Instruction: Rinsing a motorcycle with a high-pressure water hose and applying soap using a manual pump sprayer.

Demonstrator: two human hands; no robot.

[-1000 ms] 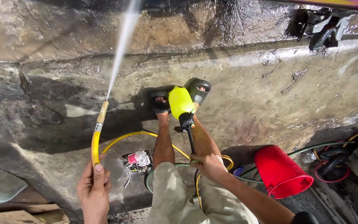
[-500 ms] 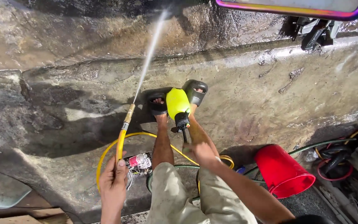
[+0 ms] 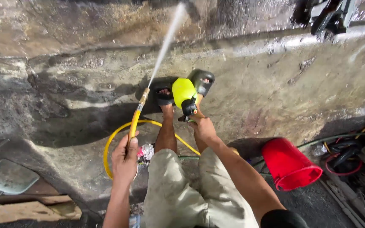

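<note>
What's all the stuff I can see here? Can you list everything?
spray wand: one, yellow with a brass tip, left of centre, shooting water up at the wall
hose: one, yellow, looped on the wet ground
sprayer bottle: one, yellow-green with black trigger, centre
bucket: one, red, tipped over, right
cables: several, red, black and green, far right
shovel: one, grey, lower left
sandals: two, dark, on the feet
shorts: one pair, beige, bottom centre
left hand: grips the spray wand
right hand: holds the sprayer bottle by its trigger
</note>
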